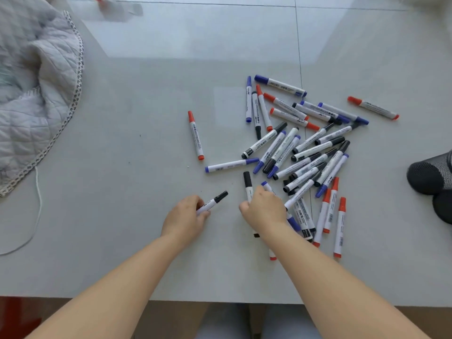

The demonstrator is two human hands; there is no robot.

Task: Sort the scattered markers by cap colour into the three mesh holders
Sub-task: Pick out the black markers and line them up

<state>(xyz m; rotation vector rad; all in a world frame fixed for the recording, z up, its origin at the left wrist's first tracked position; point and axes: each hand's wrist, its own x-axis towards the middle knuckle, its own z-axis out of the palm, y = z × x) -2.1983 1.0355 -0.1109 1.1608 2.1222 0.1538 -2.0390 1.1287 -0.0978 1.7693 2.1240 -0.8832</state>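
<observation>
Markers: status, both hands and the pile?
Left hand grips black-capped marker. Right hand closing on second black-capped marker at pile edge. Marker pile unsorted on table. No mesh holders in view.

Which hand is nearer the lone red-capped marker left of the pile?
Left. The left hand sits below the lone red-capped marker; the right hand is farther, down to its right.
</observation>
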